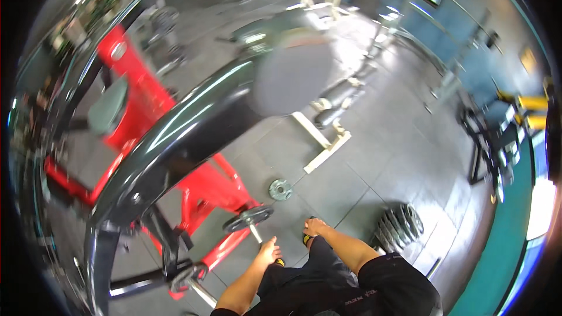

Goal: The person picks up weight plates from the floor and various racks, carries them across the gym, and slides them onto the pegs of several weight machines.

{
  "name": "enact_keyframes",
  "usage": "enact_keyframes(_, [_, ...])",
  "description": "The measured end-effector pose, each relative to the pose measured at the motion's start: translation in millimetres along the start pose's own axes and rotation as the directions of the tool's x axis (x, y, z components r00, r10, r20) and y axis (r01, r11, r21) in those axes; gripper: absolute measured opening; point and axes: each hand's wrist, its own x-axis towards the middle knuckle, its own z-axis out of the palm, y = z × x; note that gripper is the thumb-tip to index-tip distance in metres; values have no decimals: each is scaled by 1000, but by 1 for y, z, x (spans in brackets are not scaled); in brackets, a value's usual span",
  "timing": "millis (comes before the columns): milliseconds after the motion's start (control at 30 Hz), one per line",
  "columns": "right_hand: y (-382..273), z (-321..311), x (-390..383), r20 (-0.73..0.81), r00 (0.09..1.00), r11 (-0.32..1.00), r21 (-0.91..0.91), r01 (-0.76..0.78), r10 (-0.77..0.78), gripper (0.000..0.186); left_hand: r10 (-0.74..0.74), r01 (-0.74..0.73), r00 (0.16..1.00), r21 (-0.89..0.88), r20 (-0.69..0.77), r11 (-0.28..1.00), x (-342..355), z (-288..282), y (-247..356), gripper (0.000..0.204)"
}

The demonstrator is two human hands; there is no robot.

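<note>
My left hand (269, 252) is at the outer end of a bare metal peg (256, 233) on a red and black weight machine (205, 190), its fingers curled against the peg. A dark weight plate (248, 219) sits on that peg, farther in than the hand. My right hand (317, 226) reaches low over one of my shoes, fingers stretched out and holding nothing. On the grey floor beyond both hands lies a small round weight plate (280, 189) with a hole in its middle, touched by neither hand.
The machine's thick black arm (175, 123) with a round grey end crosses the left and middle. Several dark plates (400, 226) stand in a row to my right. A cream-framed bench (325, 140) stands ahead. Yellow and black equipment (509, 123) is at the far right.
</note>
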Motion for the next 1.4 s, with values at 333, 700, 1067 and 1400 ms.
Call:
enact_keyframes(333, [226,-52,-70,-363,909,846,533,23,205,40,76,-200,969,562,236,803,23,279,105,69])
enact_keyframes(700, [499,-217,-175,-531,563,554,819,150,633,31,152,-322,939,635,307,703,91,581,181,65])
enact_keyframes(1067, [731,-220,-279,-244,274,157,939,305,930,29,-166,-387,872,856,461,342,213,994,111,55])
enact_keyframes(1400, [919,-215,-404,182,-39,-114,755,645,983,25,-655,-736,550,671,518,-87,143,1398,-196,43])
